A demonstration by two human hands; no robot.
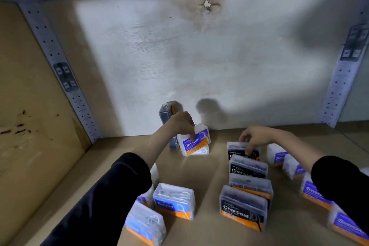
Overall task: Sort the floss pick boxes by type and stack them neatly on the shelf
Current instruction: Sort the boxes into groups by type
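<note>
Stockroom shelf: a person's left hand [180, 124] curls its fingers over the top of a clear plastic Smooth box [200, 143] with a purple-and-orange label, one fingertip pressed on the label. The box sits at 12 o'clock on the brown shelf board [209, 173], close to the white back wall [179, 56]. It is tilted, its long axis running 8 to 2 o'clock and its label towards the camera. A dark box [166, 113] stands on end at its 10 o'clock.

The right hand [256, 138] pinches the rearmost Charcoal box [236, 151], thumb on its front, fingers behind. That black-labelled box heads a file of four running 6 to 12 o'clock, each with its long axis 9 to 3 o'clock. A blue-labelled Round box [173, 199] stands at 7 o'clock.
</note>
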